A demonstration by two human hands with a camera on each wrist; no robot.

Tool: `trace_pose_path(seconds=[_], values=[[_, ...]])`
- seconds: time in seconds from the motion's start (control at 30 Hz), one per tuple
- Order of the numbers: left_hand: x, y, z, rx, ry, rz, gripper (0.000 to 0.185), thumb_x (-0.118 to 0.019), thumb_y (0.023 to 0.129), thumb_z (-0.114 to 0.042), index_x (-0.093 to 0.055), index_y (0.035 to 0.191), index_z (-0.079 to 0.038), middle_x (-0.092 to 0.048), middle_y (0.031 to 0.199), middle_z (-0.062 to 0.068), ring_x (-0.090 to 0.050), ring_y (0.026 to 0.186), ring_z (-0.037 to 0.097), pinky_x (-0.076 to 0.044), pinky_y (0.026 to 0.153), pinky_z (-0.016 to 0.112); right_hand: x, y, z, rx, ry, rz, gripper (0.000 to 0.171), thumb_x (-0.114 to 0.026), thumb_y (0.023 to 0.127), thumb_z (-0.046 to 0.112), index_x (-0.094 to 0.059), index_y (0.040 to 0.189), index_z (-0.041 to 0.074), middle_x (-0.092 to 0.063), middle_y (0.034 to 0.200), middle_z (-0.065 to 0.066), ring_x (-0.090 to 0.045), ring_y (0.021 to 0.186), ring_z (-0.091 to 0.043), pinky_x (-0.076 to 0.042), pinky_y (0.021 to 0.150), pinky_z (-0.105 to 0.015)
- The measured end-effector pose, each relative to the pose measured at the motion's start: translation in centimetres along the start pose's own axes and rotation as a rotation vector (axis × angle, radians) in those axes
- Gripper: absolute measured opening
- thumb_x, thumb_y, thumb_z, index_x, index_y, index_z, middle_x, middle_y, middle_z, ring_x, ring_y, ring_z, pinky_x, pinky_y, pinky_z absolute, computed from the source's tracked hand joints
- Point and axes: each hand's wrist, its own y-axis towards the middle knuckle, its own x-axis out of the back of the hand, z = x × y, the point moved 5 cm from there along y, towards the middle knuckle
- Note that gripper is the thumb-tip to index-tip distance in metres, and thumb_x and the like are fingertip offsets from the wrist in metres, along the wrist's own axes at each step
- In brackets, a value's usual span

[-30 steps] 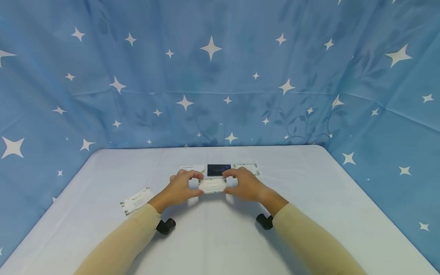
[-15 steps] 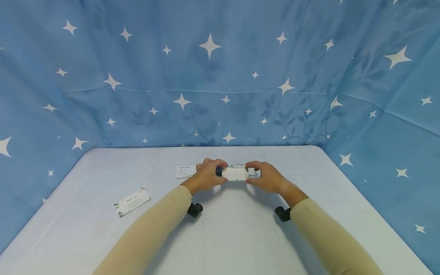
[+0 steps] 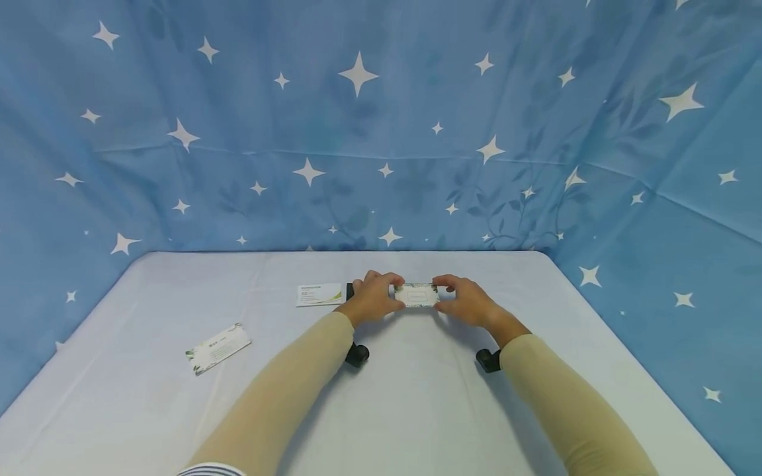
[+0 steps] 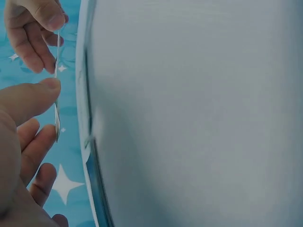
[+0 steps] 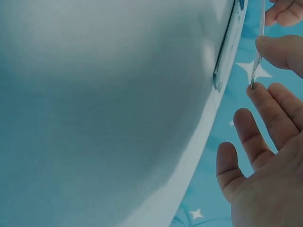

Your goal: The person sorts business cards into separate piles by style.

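A white card (image 3: 417,295) with green leafy corners is held level between both hands above the far part of the table. My left hand (image 3: 372,297) pinches its left end between thumb and fingers. At the other end, my right hand (image 3: 467,301) pinches it the same way. Both wrist views show the card (image 4: 57,111) edge-on, raised off the tabletop. Behind the left hand, a dark card (image 3: 350,291) shows only its left edge. Left of that lies a white card with a green-yellow stripe (image 3: 319,295). The leafy card at the row's right end is hidden.
Another leafy white card (image 3: 218,349) lies at an angle on the left of the white table (image 3: 428,410). A blue curtain with white stars (image 3: 268,119) hangs behind the table's far edge.
Both hands have carried the held card to the right and slightly farther back, from before the dark card to over the right end of the row. The striped card has come into full view.
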Motion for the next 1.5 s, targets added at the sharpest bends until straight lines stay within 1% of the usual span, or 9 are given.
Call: trace_pose_path(seconds=[0.2, 0.37, 0.63, 0.9, 1.1, 1.23, 1.33, 1.43, 1.5], values=[[-0.2, 0.5, 0.3, 0.022, 0.051, 0.01, 0.046, -0.072, 0.091, -0.022, -0.06, 0.135, -0.02, -0.056, 0.131, 0.003, -0.037, 0.128, 0.026, -0.024, 0.099, 0.048, -0.4, 0.7, -0.2, -0.014, -0.002, 0.006, 0.057, -0.069, 0.092, 0.018, -0.051, 0.143, 0.001, -0.054, 0.142, -0.017, -0.052, 0.125, -0.039, -0.043, 0.098, -0.052], [-0.1, 0.8, 0.9, 0.064, 0.077, 0.012, 0.046, -0.069, 0.092, -0.019, -0.059, 0.137, -0.022, -0.051, 0.135, 0.009, -0.037, 0.125, 0.029, -0.026, 0.098, 0.047, -0.9, 1.6, -0.2, -0.059, 0.013, 0.023, 0.057, -0.068, 0.094, 0.019, -0.049, 0.145, 0.003, -0.052, 0.144, -0.015, -0.05, 0.127, -0.037, -0.042, 0.1, -0.052], [-0.4, 1.4, 1.0, 0.081, 0.096, 0.022, 0.051, -0.07, 0.093, -0.022, -0.056, 0.142, -0.019, -0.055, 0.133, 0.005, -0.035, 0.131, 0.027, -0.024, 0.098, 0.048, -1.2, 2.3, -0.9, -0.139, 0.021, 0.041, 0.055, -0.069, 0.094, 0.017, -0.051, 0.145, 0.006, -0.053, 0.143, -0.015, -0.05, 0.125, -0.033, -0.039, 0.104, -0.049], [0.0, 1.5, 0.8, 0.102, 0.134, 0.029, 0.052, -0.071, 0.093, -0.027, -0.056, 0.143, -0.017, -0.059, 0.13, 0.004, -0.036, 0.13, 0.028, -0.025, 0.099, 0.049, -1.1, 2.6, -1.0, -0.16, 0.049, 0.062, 0.057, -0.069, 0.093, 0.016, -0.049, 0.146, 0.007, -0.051, 0.146, -0.012, -0.049, 0.126, -0.033, -0.037, 0.106, -0.051], [-0.3, 1.6, 1.2, 0.114, 0.14, 0.022, 0.053, -0.072, 0.093, -0.029, -0.056, 0.142, -0.017, -0.059, 0.131, 0.004, -0.038, 0.127, 0.028, -0.025, 0.097, 0.049, -1.5, 2.9, -1.4, -0.133, 0.05, 0.072, 0.056, -0.069, 0.093, 0.014, -0.049, 0.145, 0.003, -0.051, 0.145, -0.015, -0.048, 0.128, -0.037, -0.035, 0.107, -0.052], [-0.5, 1.1, 1.3, 0.112, 0.132, 0.03, 0.06, -0.075, 0.09, -0.034, -0.055, 0.144, -0.017, -0.059, 0.134, 0.003, -0.037, 0.128, 0.028, -0.025, 0.097, 0.05, -1.8, 2.7, -1.5, -0.161, 0.065, 0.08, 0.06, -0.07, 0.093, 0.016, -0.047, 0.148, 0.005, -0.049, 0.147, -0.017, -0.049, 0.127, -0.036, -0.038, 0.105, -0.051], [0.0, 0.4, 1.0, 0.101, 0.116, 0.039, 0.067, -0.078, 0.088, -0.039, -0.053, 0.146, -0.018, -0.057, 0.136, 0.003, -0.035, 0.131, 0.028, -0.024, 0.098, 0.051, -1.5, 2.5, -1.2, -0.174, 0.055, 0.073, 0.063, -0.07, 0.093, 0.02, -0.045, 0.15, 0.008, -0.047, 0.147, -0.017, -0.049, 0.127, -0.035, -0.04, 0.103, -0.051], [1.2, -0.4, 0.7, 0.077, 0.095, 0.032, 0.068, -0.078, 0.087, -0.039, -0.052, 0.147, -0.018, -0.056, 0.137, 0.005, -0.034, 0.132, 0.029, -0.024, 0.097, 0.052, -1.1, 2.3, -0.2, -0.127, 0.049, 0.064, 0.064, -0.071, 0.092, 0.022, -0.046, 0.149, 0.007, -0.049, 0.146, -0.015, -0.048, 0.127, -0.035, -0.04, 0.101, -0.052], [2.2, -1.3, 0.7, 0.059, 0.083, 0.028, 0.068, -0.078, 0.088, -0.038, -0.052, 0.147, -0.017, -0.056, 0.137, 0.006, -0.035, 0.13, 0.029, -0.024, 0.096, 0.052, -0.9, 2.2, 0.9, -0.083, 0.068, 0.064, 0.063, -0.073, 0.091, 0.022, -0.048, 0.147, 0.006, -0.051, 0.145, -0.013, -0.047, 0.126, -0.035, -0.04, 0.101, -0.052]])
